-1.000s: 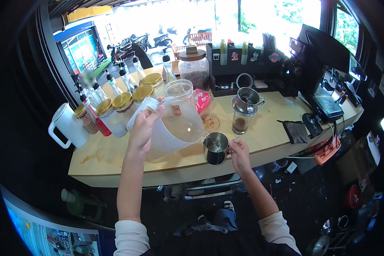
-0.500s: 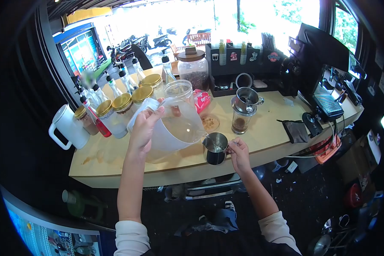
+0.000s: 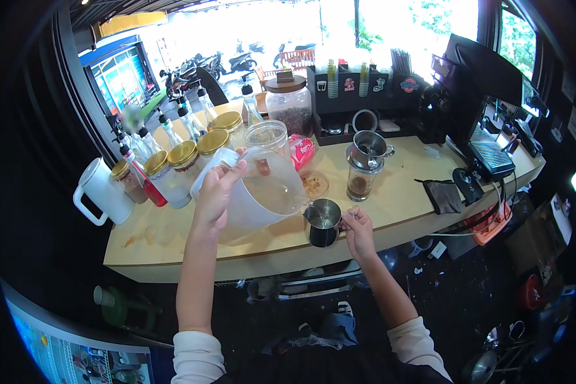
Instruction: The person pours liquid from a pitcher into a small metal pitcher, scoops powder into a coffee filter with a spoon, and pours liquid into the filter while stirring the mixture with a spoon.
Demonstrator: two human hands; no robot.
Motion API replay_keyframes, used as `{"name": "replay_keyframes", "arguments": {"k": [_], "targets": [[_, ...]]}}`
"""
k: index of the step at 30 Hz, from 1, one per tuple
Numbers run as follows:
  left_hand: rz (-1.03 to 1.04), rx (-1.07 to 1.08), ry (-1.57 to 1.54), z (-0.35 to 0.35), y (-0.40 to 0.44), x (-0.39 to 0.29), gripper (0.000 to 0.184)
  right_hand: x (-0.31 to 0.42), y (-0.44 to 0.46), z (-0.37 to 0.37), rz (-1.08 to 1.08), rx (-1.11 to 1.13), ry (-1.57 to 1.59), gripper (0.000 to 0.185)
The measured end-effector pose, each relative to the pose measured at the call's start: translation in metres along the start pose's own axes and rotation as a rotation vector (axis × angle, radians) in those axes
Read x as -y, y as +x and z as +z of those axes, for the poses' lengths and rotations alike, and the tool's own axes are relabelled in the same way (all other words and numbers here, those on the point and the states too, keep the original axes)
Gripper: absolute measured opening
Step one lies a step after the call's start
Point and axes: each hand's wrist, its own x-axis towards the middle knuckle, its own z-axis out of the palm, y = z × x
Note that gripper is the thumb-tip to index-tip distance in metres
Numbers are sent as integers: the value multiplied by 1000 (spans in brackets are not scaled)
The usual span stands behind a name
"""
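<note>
My left hand (image 3: 216, 192) is closed round the handle of a large translucent plastic pitcher (image 3: 249, 205), tilted to the right. Its lip is right at the rim of a small metal milk jug (image 3: 324, 232), with clear liquid at the lip and inside the jug. The fingers of my right hand (image 3: 358, 227) grip that jug's handle from the right side, keeping it roughly upright at the counter's front edge. Behind the jug, a metal drip coffee filter (image 3: 369, 146) rests on a glass (image 3: 359, 187) with brown liquid at the bottom.
Gold-lidded jars (image 3: 183, 153), pump bottles and a white electric kettle (image 3: 97, 192) crowd the left of the wooden counter (image 3: 262, 253). A pink packet (image 3: 301, 151) and a small dish (image 3: 314, 184) lie behind the jug. To the right are a dark cloth (image 3: 440, 196) and an espresso machine (image 3: 489, 153).
</note>
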Motion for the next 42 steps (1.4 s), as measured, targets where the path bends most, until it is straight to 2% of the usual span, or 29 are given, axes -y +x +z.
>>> {"name": "replay_keyframes", "arguments": {"k": [29, 42], "targets": [[-14, -29, 11, 3, -3, -3, 44, 2, -3, 3, 0, -14, -9, 21], [68, -50, -14, -11, 0, 4, 48, -1, 2, 9, 3, -49, 42, 16]]}}
